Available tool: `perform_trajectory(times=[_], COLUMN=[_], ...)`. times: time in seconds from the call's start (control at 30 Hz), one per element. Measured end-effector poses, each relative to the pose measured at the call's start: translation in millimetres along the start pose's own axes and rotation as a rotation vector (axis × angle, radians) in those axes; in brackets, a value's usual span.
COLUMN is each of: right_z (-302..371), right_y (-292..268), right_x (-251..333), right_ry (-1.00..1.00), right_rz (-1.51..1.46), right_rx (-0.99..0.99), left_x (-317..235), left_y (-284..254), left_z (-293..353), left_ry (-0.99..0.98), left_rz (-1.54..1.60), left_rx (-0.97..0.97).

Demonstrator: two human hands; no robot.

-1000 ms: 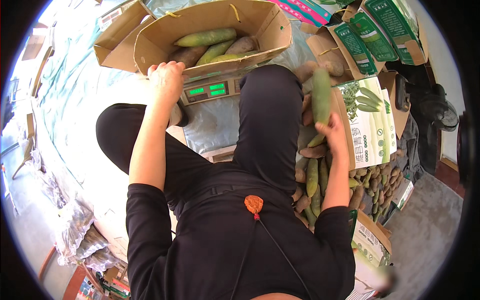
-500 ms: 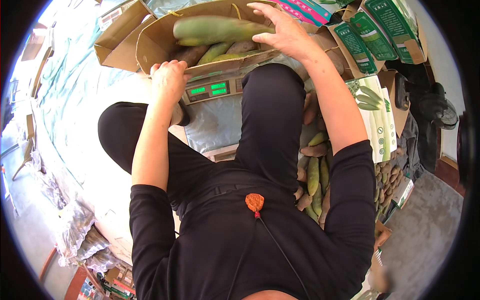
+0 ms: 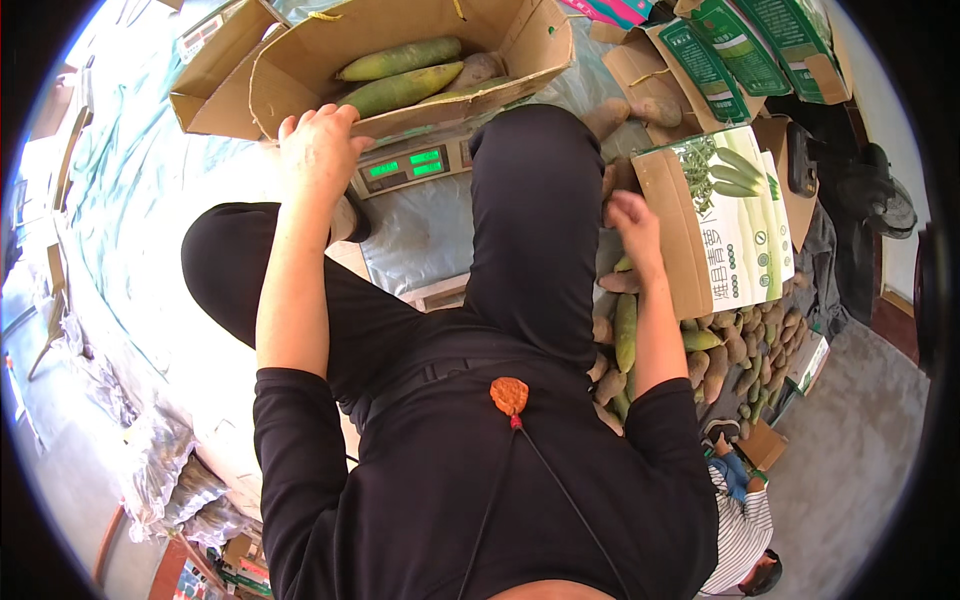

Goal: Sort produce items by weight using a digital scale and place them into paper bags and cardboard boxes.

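My left hand (image 3: 318,155) grips the near edge of an open cardboard box (image 3: 270,95), fingers over the rim. Inside lie several long green radishes (image 3: 405,90), some brown with soil. The box sits on a weighing scale (image 3: 403,168) with a lit green display. My right hand (image 3: 636,235) is down to the right of my knee, beside the radish pile (image 3: 625,330). Its fingers are loosely bent and nothing shows in them; the fingertips hang near a brownish radish at the pile's far end.
A printed cardboard box (image 3: 740,215) stands right of my right hand. Green cartons (image 3: 745,75) are at the far right, with a black fan (image 3: 880,200) nearby. More soil-covered radishes (image 3: 750,350) lie behind, near a person in a striped shirt (image 3: 740,520). Plastic bags (image 3: 165,470) lie at left.
My right hand has left the box and moved down and right to the pile. The green radish that was blurred over the box now lies inside. My left hand stays at the box edge.
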State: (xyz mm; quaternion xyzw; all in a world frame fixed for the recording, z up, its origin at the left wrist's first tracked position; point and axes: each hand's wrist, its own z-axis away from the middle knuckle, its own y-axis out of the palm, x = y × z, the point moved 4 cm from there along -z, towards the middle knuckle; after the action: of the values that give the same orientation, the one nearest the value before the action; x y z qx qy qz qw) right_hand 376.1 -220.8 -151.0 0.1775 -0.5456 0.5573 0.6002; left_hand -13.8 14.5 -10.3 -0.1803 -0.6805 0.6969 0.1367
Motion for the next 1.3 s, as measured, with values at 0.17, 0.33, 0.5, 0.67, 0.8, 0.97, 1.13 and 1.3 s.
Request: perform_trajectory(times=[0.17,0.33,0.5,0.67,0.8,0.97,1.13,1.3], right_z=[65.3,105.1,116.0,117.7,138.3,137.1,158.3,194.5], right_y=[13.4,17.9,33.2,45.5,13.2,-11.0,-62.9,-78.2], right_x=[-109.0,-164.2,-131.2,-142.2,-245.3,-207.2,-170.0,-174.3], right_ry=[0.175,0.347,0.551,0.554,0.411,0.597,1.001,1.286], right_rz=[0.067,0.032,0.038,0.055,0.265,0.646,0.889,0.803], right_rx=[0.026,0.047,0.044,0.061,-0.052,-0.059,-0.130,-0.084], left_x=[3.1,-3.8,1.2,5.5,-4.9,7.2,8.0,9.6], left_y=[-3.1,-1.4,-1.3,1.7,16.4,11.1,18.3,21.5], left_z=[2.6,-1.9,3.1,0.9,-15.7,-2.8,-4.8,-8.1], left_ry=[-0.016,0.008,0.000,-0.004,0.047,0.009,0.028,0.023], left_rz=[0.037,0.045,0.036,-0.007,0.041,-0.050,-0.078,-0.112], left_rx=[-0.030,-0.029,-0.033,-0.043,-0.039,0.038,0.052,0.034])
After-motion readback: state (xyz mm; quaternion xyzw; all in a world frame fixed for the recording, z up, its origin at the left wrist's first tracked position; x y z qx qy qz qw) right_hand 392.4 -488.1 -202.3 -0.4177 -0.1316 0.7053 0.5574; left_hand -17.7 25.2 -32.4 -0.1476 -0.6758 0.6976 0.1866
